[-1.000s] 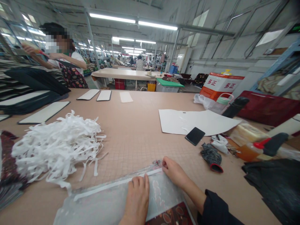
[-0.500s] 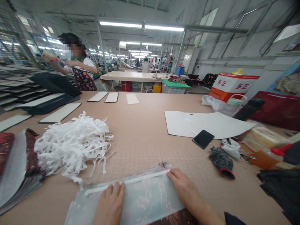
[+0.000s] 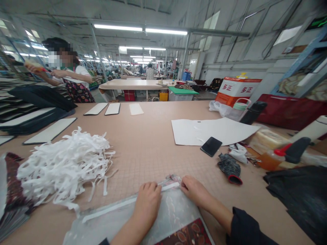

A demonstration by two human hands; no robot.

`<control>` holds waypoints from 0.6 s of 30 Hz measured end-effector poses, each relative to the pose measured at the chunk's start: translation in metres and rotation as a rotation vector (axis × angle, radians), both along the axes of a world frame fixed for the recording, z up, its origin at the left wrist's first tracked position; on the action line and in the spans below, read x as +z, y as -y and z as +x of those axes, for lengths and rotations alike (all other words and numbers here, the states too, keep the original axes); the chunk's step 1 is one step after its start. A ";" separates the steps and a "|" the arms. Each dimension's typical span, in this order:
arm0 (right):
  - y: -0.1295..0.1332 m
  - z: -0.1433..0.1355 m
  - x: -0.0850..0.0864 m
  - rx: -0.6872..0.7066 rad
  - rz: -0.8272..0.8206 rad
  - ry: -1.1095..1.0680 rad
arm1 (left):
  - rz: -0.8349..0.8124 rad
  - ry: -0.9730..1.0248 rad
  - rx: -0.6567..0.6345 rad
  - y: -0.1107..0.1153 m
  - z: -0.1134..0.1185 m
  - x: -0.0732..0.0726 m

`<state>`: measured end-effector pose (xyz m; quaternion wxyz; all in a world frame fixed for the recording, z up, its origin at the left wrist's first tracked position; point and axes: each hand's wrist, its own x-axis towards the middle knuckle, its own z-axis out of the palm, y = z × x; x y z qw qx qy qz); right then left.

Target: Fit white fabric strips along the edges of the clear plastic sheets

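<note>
In front of me lies a pile of fabric pieces (image 3: 176,207), pale grey side up, with a dark red-brown print showing at the near corner. A narrow white strip (image 3: 109,208) runs along its far edge. My left hand (image 3: 149,200) rests over the strip, palm down, fingers laid on it side by side. At the strip's right end, my right hand (image 3: 192,190) has its fingers curled and pinched on the fabric's far right corner. Left of the pile sits a tangled heap of white strips (image 3: 66,166).
A black phone (image 3: 211,146) lies on a white sheet (image 3: 189,131). Nearer are a dark glove (image 3: 230,168), an amber bottle (image 3: 270,160) and black cloth (image 3: 293,190). Pale panels (image 3: 51,131) lie at left; a person (image 3: 74,78) stands beyond with raised hands.
My left hand has slid right along the white strip, closer to my right hand. My right hand's fingers have curled in at the corner. The view has turned slightly right.
</note>
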<state>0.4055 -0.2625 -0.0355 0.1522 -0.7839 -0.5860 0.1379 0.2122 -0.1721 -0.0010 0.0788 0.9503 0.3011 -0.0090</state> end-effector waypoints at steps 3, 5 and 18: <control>0.005 -0.001 0.005 0.014 0.028 -0.004 | -0.037 0.138 0.029 0.005 0.032 -0.014; 0.008 -0.001 0.008 0.006 0.068 -0.086 | -0.065 0.216 0.065 0.007 0.041 -0.022; -0.015 -0.001 -0.011 -0.035 0.333 -0.661 | -0.059 0.338 0.102 0.008 0.051 -0.023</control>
